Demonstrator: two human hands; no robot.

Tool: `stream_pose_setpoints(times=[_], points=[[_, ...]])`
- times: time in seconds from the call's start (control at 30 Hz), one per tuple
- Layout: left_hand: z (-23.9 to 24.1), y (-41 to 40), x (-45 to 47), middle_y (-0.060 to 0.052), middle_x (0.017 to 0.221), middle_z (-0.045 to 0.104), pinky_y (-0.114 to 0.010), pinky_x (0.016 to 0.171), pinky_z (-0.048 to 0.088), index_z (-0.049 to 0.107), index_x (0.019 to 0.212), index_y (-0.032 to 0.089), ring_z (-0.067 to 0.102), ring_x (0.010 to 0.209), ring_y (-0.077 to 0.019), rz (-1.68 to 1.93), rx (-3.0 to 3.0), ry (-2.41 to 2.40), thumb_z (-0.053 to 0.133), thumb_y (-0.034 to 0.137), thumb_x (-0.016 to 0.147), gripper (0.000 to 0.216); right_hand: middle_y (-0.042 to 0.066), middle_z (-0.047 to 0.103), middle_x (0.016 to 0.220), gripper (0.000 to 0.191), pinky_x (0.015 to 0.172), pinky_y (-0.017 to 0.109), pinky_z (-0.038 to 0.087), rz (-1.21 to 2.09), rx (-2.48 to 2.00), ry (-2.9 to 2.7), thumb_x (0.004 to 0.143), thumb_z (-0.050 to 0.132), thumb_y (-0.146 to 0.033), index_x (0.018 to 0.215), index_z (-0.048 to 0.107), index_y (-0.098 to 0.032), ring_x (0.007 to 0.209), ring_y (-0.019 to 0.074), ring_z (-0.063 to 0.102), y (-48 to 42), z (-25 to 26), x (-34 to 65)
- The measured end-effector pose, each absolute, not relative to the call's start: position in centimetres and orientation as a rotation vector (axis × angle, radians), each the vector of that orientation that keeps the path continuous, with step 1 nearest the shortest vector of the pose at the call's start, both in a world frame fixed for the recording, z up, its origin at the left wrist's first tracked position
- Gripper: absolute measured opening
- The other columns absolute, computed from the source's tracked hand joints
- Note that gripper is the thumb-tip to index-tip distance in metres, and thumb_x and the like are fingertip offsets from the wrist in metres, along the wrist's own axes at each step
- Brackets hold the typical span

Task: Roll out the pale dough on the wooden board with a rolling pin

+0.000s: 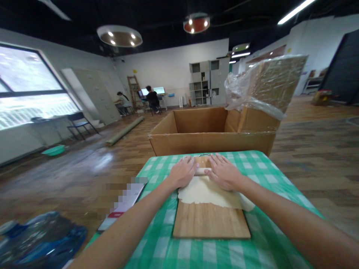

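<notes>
A thin, pale sheet of dough [207, 192] lies across a wooden cutting board [211, 220], its ragged near edge across the middle and one flap hanging over the right side. At the dough's far end is a short stretch of a pale rolling pin [203, 171], dusty-looking; its ends are hidden under my hands. My left hand [183, 172] rests on the pin's left part, fingers stretched forward. On the right part lies my right hand [223, 172], palm down, fingers extended and thumb pointing inward along the pin. Both palms press from above rather than wrap around it.
The board sits on a green checked tablecloth [157, 220]. A partly blurred flat tablet-like object [126, 203] lies at the left edge. Beyond the table stands a large open cardboard box [207, 142]. Large plastic water bottles [42, 239] are at lower left. Two people sit far back.
</notes>
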State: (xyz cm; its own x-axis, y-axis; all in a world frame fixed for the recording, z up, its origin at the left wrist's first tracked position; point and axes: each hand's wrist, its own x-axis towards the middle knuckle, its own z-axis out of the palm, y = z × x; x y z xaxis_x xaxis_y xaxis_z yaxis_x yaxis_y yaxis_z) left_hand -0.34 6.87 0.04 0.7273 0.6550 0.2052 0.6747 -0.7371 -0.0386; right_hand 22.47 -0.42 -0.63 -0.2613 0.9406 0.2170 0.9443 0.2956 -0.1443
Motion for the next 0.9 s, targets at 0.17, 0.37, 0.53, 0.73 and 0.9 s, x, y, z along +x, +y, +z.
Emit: stream_pose_setpoints(times=[0.17,0.37,0.53,0.73,0.9], points=[[0.3,3.0,-1.3,-0.022,0.163,0.045,-0.053,0.128,0.026,0.046,0.154,0.008,0.038,0.155,-0.0322,-0.292,-2.789,-1.250,0.026,0.051,0.109,0.065,0.023,0.030,0.170,0.093,0.129,0.055,0.020,-0.061,-1.651,-2.324,0.104,0.018,-0.072,0.162,0.038,-0.002,0.159,0.0378,0.025,-4.5,-0.8,21.6],[0.0,-3.5,-3.4,-0.020,0.171,0.030,-0.050,0.131,0.021,0.031,0.163,0.008,0.024,0.161,-0.0312,-0.368,-2.783,-1.309,0.034,0.060,0.106,0.078,0.023,0.025,0.171,0.102,0.127,0.061,0.019,-0.084,-1.574,-2.337,0.099,0.028,-0.082,0.168,0.025,-0.006,0.158,0.0418,0.022,-10.5,-1.7,20.4],[-0.5,-5.1,-4.2,-0.019,0.172,0.028,-0.051,0.130,0.023,0.026,0.166,0.010,0.024,0.161,-0.0312,-0.405,-2.790,-1.279,0.038,0.063,0.103,0.083,0.019,0.020,0.173,0.098,0.129,0.058,0.018,0.046,-1.536,-2.397,0.100,0.027,-0.080,0.170,0.018,-0.012,0.160,0.0378,0.019,-11.6,-1.3,20.9],[0.2,-0.9,-2.8,-0.019,0.167,0.040,-0.051,0.128,0.026,0.037,0.162,0.012,0.033,0.158,-0.0319,-0.375,-2.837,-1.331,0.031,0.062,0.106,0.075,0.016,0.022,0.173,0.098,0.128,0.058,0.017,0.225,-1.637,-2.389,0.099,0.022,-0.083,0.169,0.024,-0.015,0.160,0.0383,0.018,-6.8,-0.1,21.8],[0.5,3.3,-1.2,-0.023,0.166,0.038,-0.050,0.126,0.029,0.041,0.158,0.007,0.035,0.156,-0.0344,-0.324,-2.818,-1.404,0.025,0.066,0.105,0.081,0.015,0.027,0.172,0.096,0.127,0.059,0.018,0.282,-1.653,-2.402,0.099,0.016,-0.084,0.167,0.032,-0.018,0.160,0.0374,0.019,-2.0,0.1,22.2]])
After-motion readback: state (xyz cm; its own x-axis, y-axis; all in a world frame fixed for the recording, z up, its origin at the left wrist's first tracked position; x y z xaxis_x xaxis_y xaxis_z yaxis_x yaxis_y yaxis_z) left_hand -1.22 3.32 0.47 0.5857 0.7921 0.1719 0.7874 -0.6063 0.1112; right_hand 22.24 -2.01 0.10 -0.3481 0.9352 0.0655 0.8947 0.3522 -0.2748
